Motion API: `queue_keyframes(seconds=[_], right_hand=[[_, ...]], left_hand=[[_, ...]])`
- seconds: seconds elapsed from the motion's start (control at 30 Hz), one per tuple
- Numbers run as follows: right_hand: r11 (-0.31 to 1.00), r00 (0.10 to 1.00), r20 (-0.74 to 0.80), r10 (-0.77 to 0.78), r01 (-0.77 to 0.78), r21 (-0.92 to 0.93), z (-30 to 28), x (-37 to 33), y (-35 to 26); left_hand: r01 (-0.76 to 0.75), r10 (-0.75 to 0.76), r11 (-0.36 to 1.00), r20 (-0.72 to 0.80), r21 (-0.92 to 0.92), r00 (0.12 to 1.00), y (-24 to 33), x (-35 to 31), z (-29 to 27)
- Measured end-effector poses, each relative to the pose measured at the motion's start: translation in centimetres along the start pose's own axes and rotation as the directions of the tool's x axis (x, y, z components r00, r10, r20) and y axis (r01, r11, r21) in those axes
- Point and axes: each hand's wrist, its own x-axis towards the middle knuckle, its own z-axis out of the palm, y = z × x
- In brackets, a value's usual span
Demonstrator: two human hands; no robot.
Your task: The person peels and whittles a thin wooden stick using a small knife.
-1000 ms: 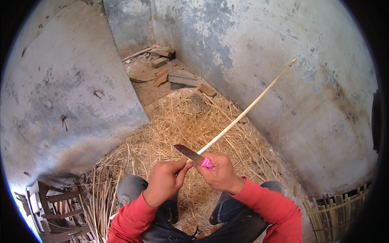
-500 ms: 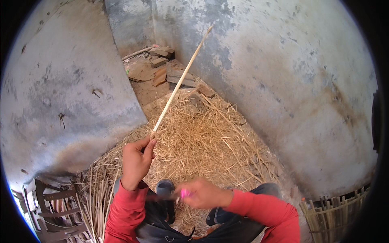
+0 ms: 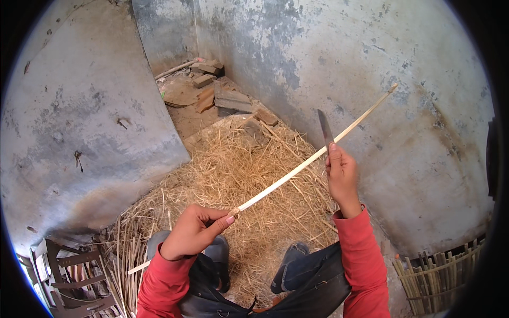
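A long, pale bamboo strip (image 3: 281,181) slants from lower left to upper right, and its far part crosses in front of the wall. My left hand (image 3: 195,229) pinches it at a darker node between thumb and fingers. A pale end shows beyond my left sleeve; I cannot tell whether it belongs to the same strip. My right hand (image 3: 342,172) is closed round a knife (image 3: 325,126), whose handle the fingers hide. The dark blade points up and crosses the strip, with my right thumb close against both.
Straw-like shavings (image 3: 249,164) cover the floor around my feet. Bricks (image 3: 233,100) lie in the far corner between plastered walls (image 3: 403,47). A dark slatted frame (image 3: 74,275) and loose strips stand at lower left, a slatted bamboo basket (image 3: 440,275) at lower right.
My right hand has moved up and right from near my lap, bringing the knife to the strip. My left hand has lowered slightly, and the strip has tilted toward the right.
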Motion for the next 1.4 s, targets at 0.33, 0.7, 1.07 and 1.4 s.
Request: queue_keyframes(seconds=[0.33, 0.7, 1.07, 1.4], right_hand=[[0.969, 0.963, 0.253, -0.091, 0.144, -0.202, 6.6, -7.2, -2.6], [0.934, 0.963, -0.016, -0.269, 0.256, -0.247, 4.5, -2.0, -2.2], [0.937, 0.964, -0.066, -0.256, 0.231, -0.261, 3.6, -2.5, -0.2], [0.943, 0.896, 0.334, -0.292, 0.328, -0.055, 9.3, -10.0, -2.6]], left_hand=[[-0.04, 0.041, 0.998, -0.019, 0.045, 0.999, -1.0, 0.7, 1.3], [0.078, -0.079, 0.997, -0.015, -0.013, 0.997, 0.1, 0.0, 0.0], [0.037, -0.036, 0.999, 0.049, -0.025, 0.998, 0.3, -0.1, 0.3], [0.011, -0.007, 0.998, 0.06, -0.065, 0.998, 0.1, 0.0, 0.5]])
